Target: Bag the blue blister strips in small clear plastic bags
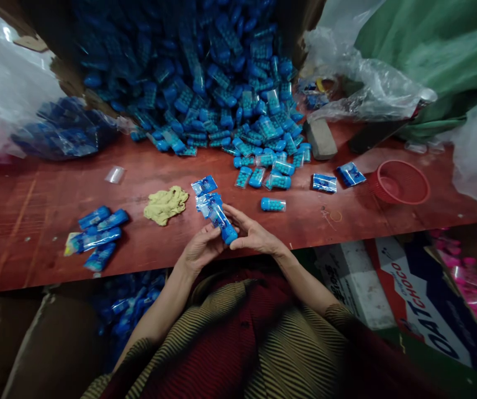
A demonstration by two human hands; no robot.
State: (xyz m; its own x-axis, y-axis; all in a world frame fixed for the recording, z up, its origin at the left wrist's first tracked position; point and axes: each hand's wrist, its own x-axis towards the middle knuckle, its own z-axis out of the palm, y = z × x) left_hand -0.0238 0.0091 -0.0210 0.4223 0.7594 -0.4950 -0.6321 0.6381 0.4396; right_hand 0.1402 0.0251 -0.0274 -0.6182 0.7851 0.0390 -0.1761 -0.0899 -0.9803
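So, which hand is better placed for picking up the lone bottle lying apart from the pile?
Probably the right hand: it is nearer to the lone bottle. The left hand is farther, on the other side of the held bottle, which both hands touch.

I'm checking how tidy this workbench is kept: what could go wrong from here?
The blue-capped container between the left hand and right hand is close to the near edge of the table, so a slip might drop it off. The lone container lies on its side near the right hand; a bump could set it rolling. The big pile slopes loosely onto the table, so disturbing it may send more containers sliding.
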